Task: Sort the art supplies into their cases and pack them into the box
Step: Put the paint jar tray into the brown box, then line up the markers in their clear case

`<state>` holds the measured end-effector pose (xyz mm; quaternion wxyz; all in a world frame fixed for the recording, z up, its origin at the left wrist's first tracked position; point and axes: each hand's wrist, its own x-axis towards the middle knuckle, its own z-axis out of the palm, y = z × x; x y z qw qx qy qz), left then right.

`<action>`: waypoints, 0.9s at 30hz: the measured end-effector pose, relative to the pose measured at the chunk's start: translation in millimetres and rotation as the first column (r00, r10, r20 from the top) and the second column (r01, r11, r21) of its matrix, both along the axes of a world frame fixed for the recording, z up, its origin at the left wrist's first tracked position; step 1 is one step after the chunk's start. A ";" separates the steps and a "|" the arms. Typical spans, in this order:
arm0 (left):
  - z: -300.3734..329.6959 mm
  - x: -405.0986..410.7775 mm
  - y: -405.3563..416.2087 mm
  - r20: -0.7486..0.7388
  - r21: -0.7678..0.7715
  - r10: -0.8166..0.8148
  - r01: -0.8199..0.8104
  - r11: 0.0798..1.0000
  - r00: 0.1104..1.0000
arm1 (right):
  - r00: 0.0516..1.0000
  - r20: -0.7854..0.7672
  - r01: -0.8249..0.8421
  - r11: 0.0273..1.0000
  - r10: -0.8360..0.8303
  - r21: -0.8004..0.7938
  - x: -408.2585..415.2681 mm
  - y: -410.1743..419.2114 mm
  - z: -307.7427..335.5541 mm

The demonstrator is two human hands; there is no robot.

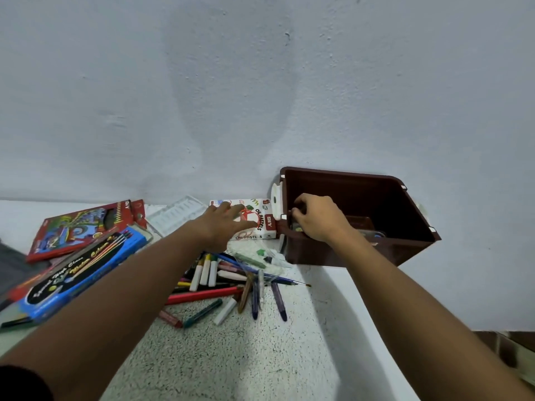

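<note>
Right hand (317, 218) is reaching over the near rim into the brown box (405, 198), fingers curled and pinching sth small and dark just inside the left wall; can't tell what it is. Box is sitting against the wall on the R side of the speckled counter (231, 357), open top tilting toward the camera, w/ a white latch (277, 201) on its left end.

Left hand (224, 227) is hovering w/ fingers spread and relaxed over the oil pastels carton (260, 219), which is lying flat just left of the box, touching or nearly touching it. Whether the fingers are actually touching the carton, can't tell.

Loose pile of crayons and markers (228, 285) is lying in front of the carton, w/ a thin paintbrush (289, 282) pointing right and a crumpled clear plastic bag (260, 256) on top. White paint palette (176, 214) is leaning near the wall behind the left wrist. Further left, a red colour pencil case (75, 230) is lying beside a blue water colour box (84, 270), the blue one overlapping its near edge
</note>
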<state>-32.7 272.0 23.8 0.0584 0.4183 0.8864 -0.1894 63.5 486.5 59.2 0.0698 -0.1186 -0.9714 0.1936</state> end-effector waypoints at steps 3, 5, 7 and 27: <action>-5.7 -2.3 4.2 -0.027 -0.002 0.007 -0.007 1.000 1.000 | 1.000 -0.015 0.019 0.999 -0.020 -0.039 2.4 2.0 -0.8; -8.4 -3.3 5.2 -0.042 -0.003 0.013 -0.013 1.000 0.999 | 1.000 -0.007 0.016 0.998 -0.017 -0.053 1.4 1.9 -1.6; -9.5 -3.0 6.5 -0.043 -0.004 0.024 -0.024 1.000 0.999 | 1.000 0.004 0.010 0.999 -0.010 -0.053 0.1 1.1 -2.1; 20.9 42.3 -113.5 0.064 0.456 0.152 -0.165 0.875 0.986 | 0.904 -0.155 -0.341 0.891 0.399 0.301 80.0 -89.2 -34.5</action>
